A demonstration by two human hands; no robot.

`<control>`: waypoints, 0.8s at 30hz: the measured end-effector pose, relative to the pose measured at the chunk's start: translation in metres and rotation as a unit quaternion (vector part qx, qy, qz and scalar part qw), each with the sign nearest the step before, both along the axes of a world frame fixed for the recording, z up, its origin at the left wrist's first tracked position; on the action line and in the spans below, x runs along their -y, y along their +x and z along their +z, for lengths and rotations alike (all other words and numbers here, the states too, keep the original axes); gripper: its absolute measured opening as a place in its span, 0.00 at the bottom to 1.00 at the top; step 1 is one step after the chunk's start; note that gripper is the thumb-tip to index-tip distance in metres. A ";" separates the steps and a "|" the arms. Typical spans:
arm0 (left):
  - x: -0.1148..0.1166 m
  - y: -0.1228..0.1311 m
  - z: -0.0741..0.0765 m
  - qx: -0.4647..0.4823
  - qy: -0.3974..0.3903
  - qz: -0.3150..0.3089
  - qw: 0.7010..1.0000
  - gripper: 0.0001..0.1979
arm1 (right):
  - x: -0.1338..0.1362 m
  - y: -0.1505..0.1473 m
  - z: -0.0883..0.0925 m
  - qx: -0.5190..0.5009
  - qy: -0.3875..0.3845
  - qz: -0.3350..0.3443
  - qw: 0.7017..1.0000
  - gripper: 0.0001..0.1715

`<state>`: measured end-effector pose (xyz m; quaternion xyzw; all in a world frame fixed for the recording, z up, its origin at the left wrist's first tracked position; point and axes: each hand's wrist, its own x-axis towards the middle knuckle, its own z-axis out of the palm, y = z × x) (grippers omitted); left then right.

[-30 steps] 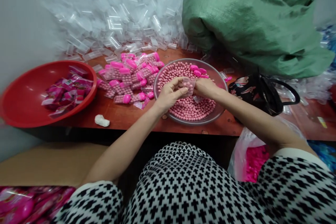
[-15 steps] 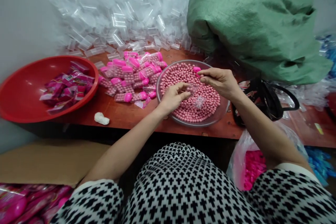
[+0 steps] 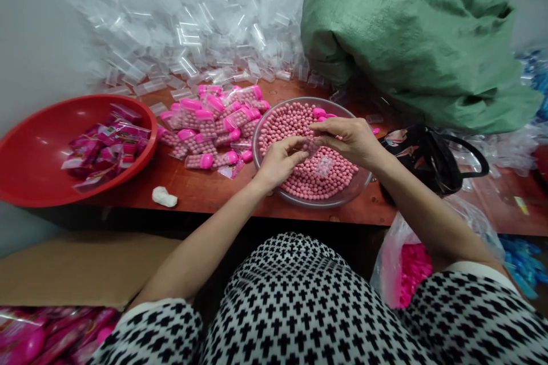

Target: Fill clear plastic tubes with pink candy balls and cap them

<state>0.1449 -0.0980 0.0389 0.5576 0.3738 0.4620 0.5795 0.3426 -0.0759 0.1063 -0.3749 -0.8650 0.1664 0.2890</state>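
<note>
In a grey-rimmed bowl (image 3: pixel 366 179) lie many pink beads (image 3: pixel 308 187). My left hand (image 3: pixel 280 165) is closed in a pinch over the bowl, on a small clear plastic tube (image 3: pixel 309 148); its contents are hard to make out. My right hand (image 3: pixel 349 137) meets it from the other side, fingertips pinched together at the tube's upper end; what they grip is hidden. Bright pink caps (image 3: pixel 319 112) rest on the beads just behind the right fingers. A small clear piece (image 3: pixel 324 167) lies on the beads below both hands.
Left of the bowl are piled bead-filled tubes with pink caps (image 3: pixel 205 125). A red basin (image 3: pixel 25 154) holds pink packets. Behind are heaped clear tubes (image 3: pixel 192 28) and a green sack (image 3: pixel 398 34). A black bag (image 3: pixel 428 159) stands right; a white lump (image 3: pixel 164 197) lies near the edge.
My right hand has moved left and slightly down, bringing its fingertips to the clear tube in my left hand. More pink caps now show on the beads behind it.
</note>
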 end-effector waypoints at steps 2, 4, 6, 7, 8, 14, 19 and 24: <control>0.000 0.000 0.000 -0.001 -0.005 0.006 1.000 0.16 | 0.000 0.001 0.001 0.000 0.002 0.002 1.000 0.11; 0.001 0.000 0.000 -0.001 -0.006 0.006 1.000 0.16 | 0.000 0.002 0.000 -0.003 0.009 0.004 1.000 0.12; 0.001 0.001 0.002 0.000 -0.002 0.002 1.000 0.15 | -0.001 0.000 0.001 -0.005 0.028 0.002 1.000 0.12; 0.002 0.001 0.004 -0.002 0.000 -0.002 1.000 0.15 | -0.002 -0.002 0.001 -0.004 0.038 0.001 0.999 0.12; 0.002 0.001 0.005 -0.004 0.001 -0.007 1.000 0.15 | -0.002 -0.005 0.001 0.001 0.045 0.003 0.999 0.12; 0.004 -0.001 0.010 -0.008 -0.016 0.003 1.000 0.16 | 0.004 -0.016 0.000 -0.013 0.035 0.002 0.999 0.14; 0.006 -0.001 0.012 0.036 -0.067 0.036 0.996 0.23 | -0.006 0.031 -0.006 -0.016 -0.009 -0.129 0.992 0.13; 0.010 0.000 0.015 0.014 -0.053 0.019 0.998 0.25 | -0.047 0.108 -0.020 0.269 -0.128 -0.412 0.861 0.20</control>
